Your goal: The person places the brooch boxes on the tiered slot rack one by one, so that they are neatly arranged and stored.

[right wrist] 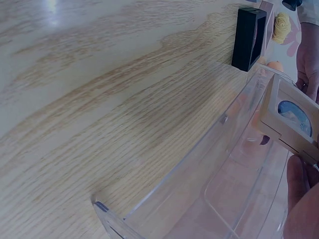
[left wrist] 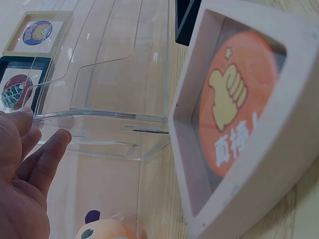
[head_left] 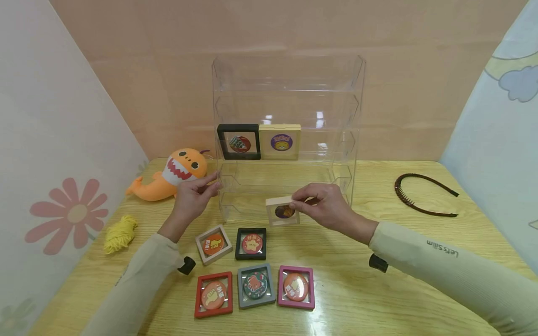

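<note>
While my right hand [head_left: 321,205] pinches a pale beige frame [head_left: 275,220] by its upper right corner, holding it upright at the lowest part of the clear rack [head_left: 290,85], my left hand [head_left: 191,200] touches the rack's left side; whether those fingers pinch the panel or only rest against it, I cannot tell. Nor can I tell whether the frame touches the rack. On a middle tier, a black frame [head_left: 239,142] and a cream frame [head_left: 279,142] stand side by side. Nearer me, five more frames [head_left: 256,285] lie on the table [head_left: 357,298] in two rows. An orange plush shark [head_left: 182,175] and yellow yarn [head_left: 120,234] are to my left, a dark headband [head_left: 402,193] to my right.
</note>
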Action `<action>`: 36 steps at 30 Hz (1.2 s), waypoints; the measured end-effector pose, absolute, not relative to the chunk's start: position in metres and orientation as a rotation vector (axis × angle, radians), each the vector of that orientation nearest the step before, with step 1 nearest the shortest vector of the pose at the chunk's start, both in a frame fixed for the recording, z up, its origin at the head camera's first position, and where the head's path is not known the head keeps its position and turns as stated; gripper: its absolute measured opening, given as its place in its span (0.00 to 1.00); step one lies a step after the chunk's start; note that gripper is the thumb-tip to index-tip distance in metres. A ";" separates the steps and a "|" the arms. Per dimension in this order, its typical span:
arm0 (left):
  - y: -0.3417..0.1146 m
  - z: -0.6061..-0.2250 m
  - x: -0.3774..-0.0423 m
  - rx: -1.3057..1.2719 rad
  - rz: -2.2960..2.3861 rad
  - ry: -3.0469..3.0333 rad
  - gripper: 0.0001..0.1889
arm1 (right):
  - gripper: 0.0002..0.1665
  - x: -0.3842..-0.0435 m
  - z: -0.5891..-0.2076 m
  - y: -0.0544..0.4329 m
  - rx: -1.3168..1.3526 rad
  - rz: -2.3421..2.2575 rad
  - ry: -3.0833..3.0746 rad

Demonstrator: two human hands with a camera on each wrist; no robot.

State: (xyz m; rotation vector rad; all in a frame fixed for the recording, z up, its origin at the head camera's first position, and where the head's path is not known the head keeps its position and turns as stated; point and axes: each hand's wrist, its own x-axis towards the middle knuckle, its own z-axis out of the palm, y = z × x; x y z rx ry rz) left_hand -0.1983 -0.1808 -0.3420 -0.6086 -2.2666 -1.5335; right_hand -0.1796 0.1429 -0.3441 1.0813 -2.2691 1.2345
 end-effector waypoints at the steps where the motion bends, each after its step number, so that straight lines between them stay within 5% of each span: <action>1: -0.181 -0.342 -0.199 -0.606 -1.537 -2.267 0.15 | 0.04 -0.180 -0.345 0.143 1.082 1.237 -2.266; 36: -0.182 -0.344 -0.202 -0.644 -1.492 -2.244 0.15 | 0.03 -0.207 -0.304 0.107 0.997 1.116 -2.193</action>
